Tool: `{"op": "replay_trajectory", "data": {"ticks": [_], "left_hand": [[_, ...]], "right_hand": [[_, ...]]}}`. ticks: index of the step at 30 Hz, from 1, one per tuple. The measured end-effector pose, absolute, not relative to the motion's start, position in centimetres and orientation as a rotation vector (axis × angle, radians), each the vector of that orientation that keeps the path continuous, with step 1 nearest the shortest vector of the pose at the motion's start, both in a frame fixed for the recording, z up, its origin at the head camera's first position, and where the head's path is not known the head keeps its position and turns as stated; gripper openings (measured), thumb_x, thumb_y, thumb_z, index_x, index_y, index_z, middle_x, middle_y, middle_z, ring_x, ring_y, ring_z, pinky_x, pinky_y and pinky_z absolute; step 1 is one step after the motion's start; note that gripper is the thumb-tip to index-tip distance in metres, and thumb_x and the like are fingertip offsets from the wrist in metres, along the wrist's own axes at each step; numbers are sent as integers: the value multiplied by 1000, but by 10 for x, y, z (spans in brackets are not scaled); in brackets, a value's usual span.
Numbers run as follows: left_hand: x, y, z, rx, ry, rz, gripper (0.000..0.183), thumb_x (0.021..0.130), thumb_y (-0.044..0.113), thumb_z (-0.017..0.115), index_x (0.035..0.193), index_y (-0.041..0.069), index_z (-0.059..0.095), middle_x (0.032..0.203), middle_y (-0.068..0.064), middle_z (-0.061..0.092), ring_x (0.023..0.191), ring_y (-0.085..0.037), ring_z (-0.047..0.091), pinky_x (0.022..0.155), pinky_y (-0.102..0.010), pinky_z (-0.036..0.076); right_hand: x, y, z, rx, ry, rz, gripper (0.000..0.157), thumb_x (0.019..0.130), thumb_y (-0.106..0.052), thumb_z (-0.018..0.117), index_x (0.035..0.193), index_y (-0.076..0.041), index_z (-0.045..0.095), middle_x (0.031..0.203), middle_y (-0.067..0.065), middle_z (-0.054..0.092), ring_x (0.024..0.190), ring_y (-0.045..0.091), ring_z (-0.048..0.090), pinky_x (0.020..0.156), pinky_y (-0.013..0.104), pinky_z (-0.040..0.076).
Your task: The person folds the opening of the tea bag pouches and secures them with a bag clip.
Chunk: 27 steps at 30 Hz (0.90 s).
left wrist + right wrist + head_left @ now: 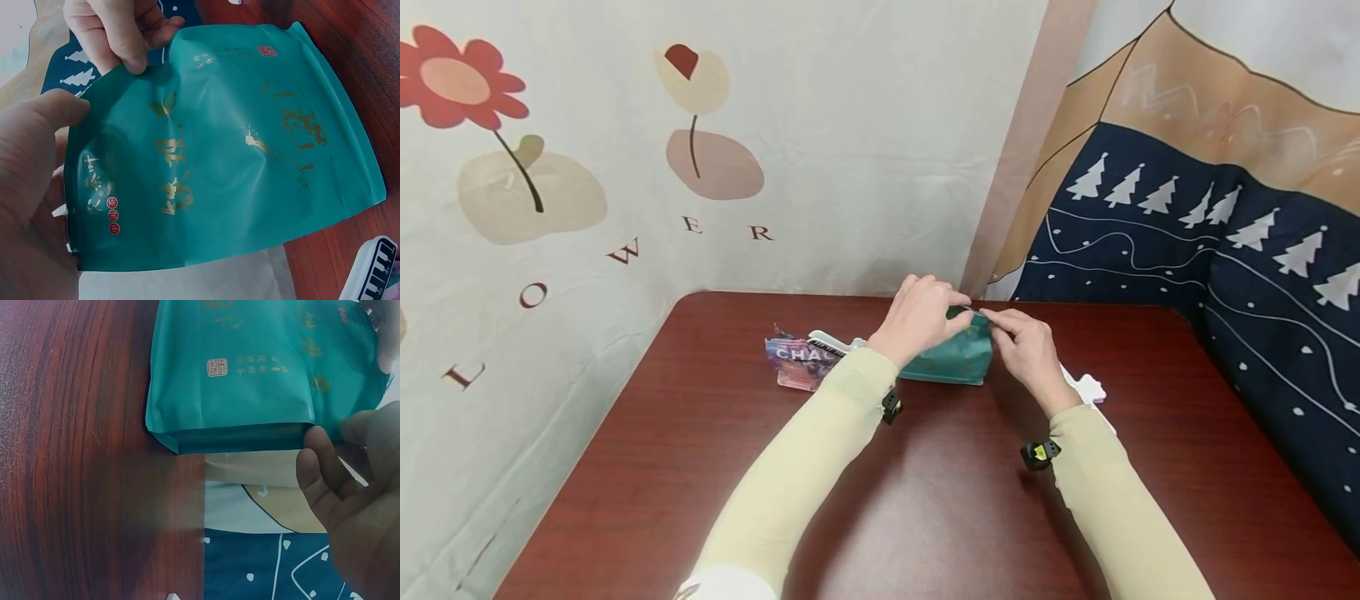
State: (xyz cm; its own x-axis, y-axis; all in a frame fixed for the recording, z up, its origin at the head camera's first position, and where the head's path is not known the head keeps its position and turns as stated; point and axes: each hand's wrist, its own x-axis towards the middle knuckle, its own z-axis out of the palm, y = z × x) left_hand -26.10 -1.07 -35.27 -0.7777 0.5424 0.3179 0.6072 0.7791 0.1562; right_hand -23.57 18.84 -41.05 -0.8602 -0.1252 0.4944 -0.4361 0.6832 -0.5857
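Note:
A green tea pouch with gold lettering stands near the back edge of the table. My left hand grips its upper edge; in the left wrist view the thumb lies on the front face and the other fingers go behind. From the other side, my right hand pinches the same edge near its corner. In the right wrist view, the right hand holds the pouch at its side fold, and the left fingertips show at the upper right. The upper part of the pouch looks flattened, the lower part fuller.
Left of the tea pouch stands a purple and pink printed pouch, with a white piece bearing a black-and-white pattern by it. Another white object lies beyond my right wrist, partly hidden. Printed cloth hangs behind the table.

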Motion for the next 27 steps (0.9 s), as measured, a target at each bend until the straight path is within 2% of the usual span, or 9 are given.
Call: {"op": "replay_trajectory", "data": {"ticks": [5,14,17,22,27], "left_hand": [[-261,-11,-354,-895,-2699,-375,33,105,45,57,124,27,78,89,4,72,85,-18,60,78,-33,40],[-262,-12,-353,-898,-2681,-453,29,107,34,55,118,28,80,72,5,63,75,-16,54,75,-32,40],[-263,-12,-352,-914,-2677,-434,28,106,32,55,118,28,80,79,5,68,76,-17,55,75,-32,40],[-262,-12,-352,-937,-2709,-411,28,105,32,58,123,27,78,101,4,75,87,-18,60,81,-33,41],[-261,-13,-353,-943,-2732,-408,26,104,31,62,124,25,78,105,4,76,91,-18,61,85,-35,41]], "right_hand": [[-234,189,-410,440,-2505,1031,28,99,-1,64,125,1,73,113,19,74,101,36,69,85,51,55],[-234,190,-406,417,-2540,1085,29,106,-17,58,122,0,75,112,19,74,104,36,68,91,53,55],[-235,191,-407,404,-2520,1100,28,107,-18,58,119,0,76,110,18,74,102,35,68,89,53,55],[-236,190,-408,381,-2487,1112,25,105,-16,61,113,0,78,105,17,75,98,34,70,86,48,56],[-237,189,-408,399,-2475,1120,20,101,-13,67,112,0,79,104,17,75,97,33,70,83,39,55]]}}
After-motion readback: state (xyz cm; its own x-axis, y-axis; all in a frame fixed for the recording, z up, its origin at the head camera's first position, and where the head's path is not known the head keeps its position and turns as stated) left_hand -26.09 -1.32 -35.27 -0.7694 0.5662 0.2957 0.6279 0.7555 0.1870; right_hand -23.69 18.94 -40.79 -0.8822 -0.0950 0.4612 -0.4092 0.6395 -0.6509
